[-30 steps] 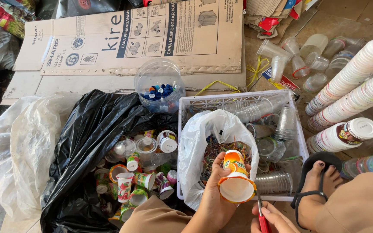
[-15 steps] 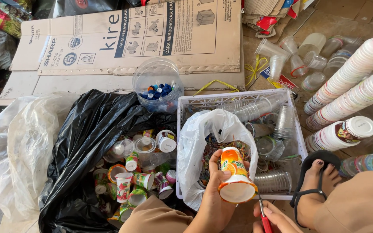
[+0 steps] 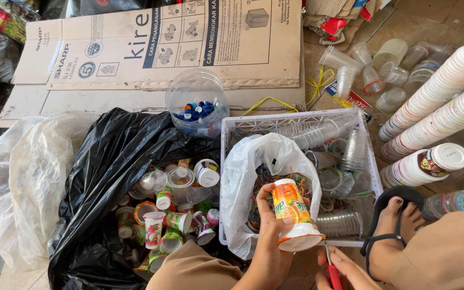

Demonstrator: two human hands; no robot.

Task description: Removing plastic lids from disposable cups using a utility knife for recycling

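Note:
My left hand [image 3: 268, 236] grips an orange printed plastic cup [image 3: 292, 212], held mouth down and tilted toward me, just above a white plastic bag [image 3: 248, 166] of coloured strips. My right hand [image 3: 342, 271] sits at the bottom edge and holds red-handled scissors [image 3: 331, 268], their blades touching the cup's rim. The bag rests in a white plastic crate [image 3: 363, 134] that also holds clear cups.
A black bag [image 3: 108, 161] of printed cups lies to the left, beside a translucent bag [image 3: 17, 177]. A clear tub of blue caps [image 3: 197, 104] stands on flattened cardboard [image 3: 178, 43]. Long stacks of cups [image 3: 436, 107] lie at right. My sandalled foot [image 3: 396, 220] rests by the crate.
My left hand has turned the cup more upright and mouth down. The scissors have come up to its rim.

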